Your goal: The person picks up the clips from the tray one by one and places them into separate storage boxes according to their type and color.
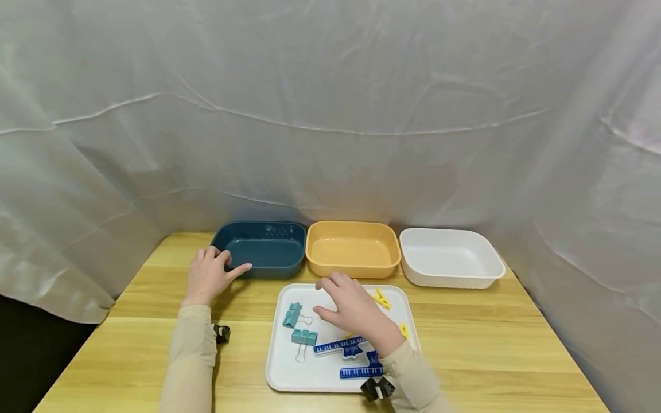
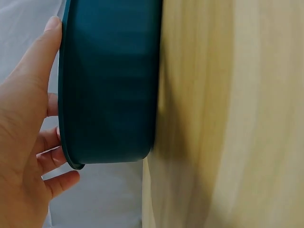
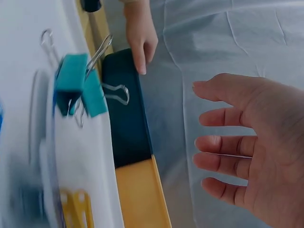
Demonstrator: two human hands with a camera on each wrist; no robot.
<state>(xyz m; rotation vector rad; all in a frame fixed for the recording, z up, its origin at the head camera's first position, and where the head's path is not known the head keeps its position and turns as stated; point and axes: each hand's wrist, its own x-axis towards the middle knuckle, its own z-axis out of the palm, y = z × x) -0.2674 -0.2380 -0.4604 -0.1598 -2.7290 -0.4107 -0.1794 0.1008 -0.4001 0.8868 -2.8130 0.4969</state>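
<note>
My left hand [image 1: 208,275] is at the front left corner of the dark blue bin [image 2: 111,85]. Its thumb lies along the rim and the fingers spread loosely over the corner, not curled round it. Above the white tray [image 1: 289,373] hovers my right hand [image 1: 356,307], fingers apart and nothing in them. Left of it on the tray lie two teal binder clips [image 1: 304,336]. Nearer the front are two blue clips with a piano-key pattern [image 1: 361,373], one partly behind the right wrist. Yellow clothespins [image 1: 382,299] lie on the tray's right side, partly hidden by the hand and forearm.
A yellow bin [image 1: 353,271] and a white bin [image 1: 451,281] stand in a row right of the dark blue one, along the back of the wooden table [image 1: 490,344]. Behind them hangs a pale grey cloth [image 1: 330,115].
</note>
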